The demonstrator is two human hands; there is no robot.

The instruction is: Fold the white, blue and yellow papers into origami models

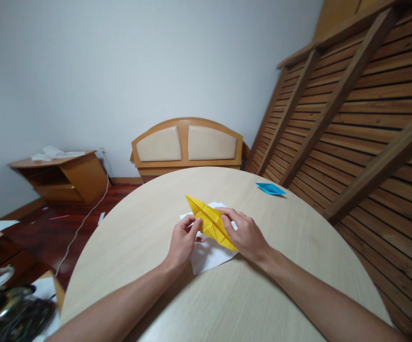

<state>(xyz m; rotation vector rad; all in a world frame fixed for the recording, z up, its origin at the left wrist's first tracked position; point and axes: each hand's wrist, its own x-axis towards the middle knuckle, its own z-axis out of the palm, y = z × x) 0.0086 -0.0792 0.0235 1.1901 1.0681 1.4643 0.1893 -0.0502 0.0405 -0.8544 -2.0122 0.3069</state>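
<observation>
Both hands are closed on the folded yellow paper (211,222), a long, creased, pointed form held just above the table (149,228). The left hand (182,242) pinches its near-left edge between thumb and fingertips; the right hand (245,232) lies over its right flank with the fingers pressing the upper layers, so each grip is narrow and holding paper. The far point of the form sticks out beyond both grips, unsupported, and the near point sits under the heel of the right hand. Risk one: the two grips sit close together at mid-length, so any uneven pull is likely to skew the centre crease or spring open the layered flaps. Risk two: the thin points could bend or tear if pressed against the table. Directly beneath the grips lies a white sheet (209,256), loose on the table; it may slide under pressure and carry the yellow form with it, spoiling a crease line. Further out, beyond the right grip and well apart, a blue folded piece (270,189) rests near the far table edge; a wide sweep of the right forearm could knock it off. Left of the left grip, off the table, clutter and a cable (85,223) lie on the floor (49,228), of no present concern.
</observation>
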